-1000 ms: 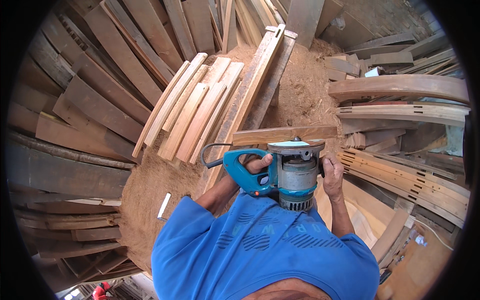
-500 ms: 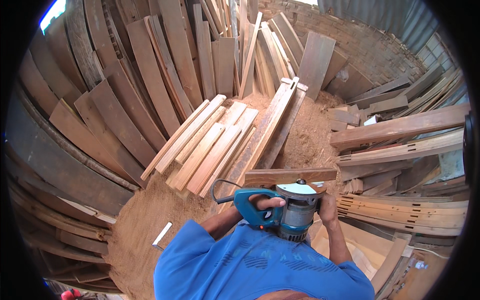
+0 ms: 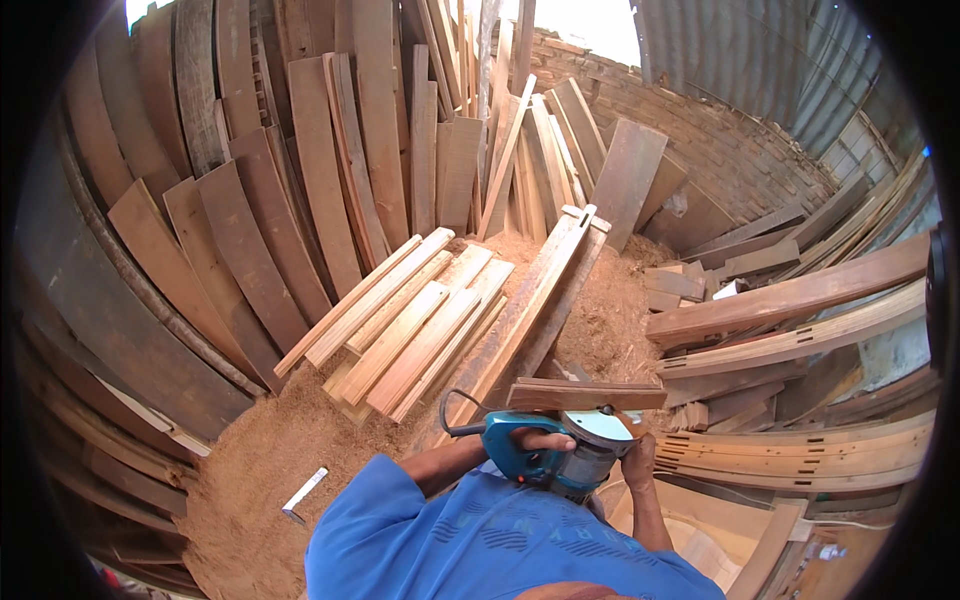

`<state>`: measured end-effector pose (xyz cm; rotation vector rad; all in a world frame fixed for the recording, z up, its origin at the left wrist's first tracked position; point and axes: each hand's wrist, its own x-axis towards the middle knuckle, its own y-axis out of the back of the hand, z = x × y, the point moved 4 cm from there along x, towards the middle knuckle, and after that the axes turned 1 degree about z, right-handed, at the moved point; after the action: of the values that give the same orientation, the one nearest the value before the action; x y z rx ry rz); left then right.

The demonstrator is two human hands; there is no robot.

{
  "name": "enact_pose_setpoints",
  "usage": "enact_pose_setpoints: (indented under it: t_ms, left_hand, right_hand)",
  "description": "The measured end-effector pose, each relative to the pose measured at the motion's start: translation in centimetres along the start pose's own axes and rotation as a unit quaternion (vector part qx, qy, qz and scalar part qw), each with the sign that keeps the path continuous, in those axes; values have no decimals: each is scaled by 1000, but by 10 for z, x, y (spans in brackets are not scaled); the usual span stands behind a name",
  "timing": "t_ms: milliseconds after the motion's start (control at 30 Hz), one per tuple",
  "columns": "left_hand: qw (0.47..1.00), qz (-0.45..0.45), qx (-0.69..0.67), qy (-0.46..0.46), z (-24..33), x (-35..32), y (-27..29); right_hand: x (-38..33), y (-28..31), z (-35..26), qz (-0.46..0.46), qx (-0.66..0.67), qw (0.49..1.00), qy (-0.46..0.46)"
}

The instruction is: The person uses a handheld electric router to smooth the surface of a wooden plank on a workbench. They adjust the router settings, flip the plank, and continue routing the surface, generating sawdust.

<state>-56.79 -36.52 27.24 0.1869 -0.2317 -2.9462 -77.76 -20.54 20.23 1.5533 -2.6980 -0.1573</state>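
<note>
The power tool is located in front of the person's chest, near the blue shirt, and is held in both hands. The left hand is closed around the blue-green handle, the thumb lying across it toward the motor housing. The right hand is set against the opposite side of the tool; its fingers are curled, but what they grip there is hidden. The tool is tilted, with its round, pale base plate facing upward and away from the chest. A brown wooden strip lies crosswise at the far edge of the base plate. The black cord leaves the left end of the handle and bends in a loop.

Beyond the tool, a long beam extends diagonally away, with a slot near its far end. To its left lies a group of light planks, roughly parallel to one another. Sawdust covers the floor; a narrow white piece lies on it. Slotted beams are stacked at the right.
</note>
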Motion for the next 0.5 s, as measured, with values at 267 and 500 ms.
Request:
enact_pose_setpoints:
  t_ms: [267, 500]
  left_hand:
    - [999, 18, -31, 7, -35, 14, -16]
    - [982, 91, -157, 42, -2, 3, -4]
  right_hand:
    - [3, 9, 23, -42, 36, 988, -141]
    - [22, 3, -23, -17, -30, 984, -173]
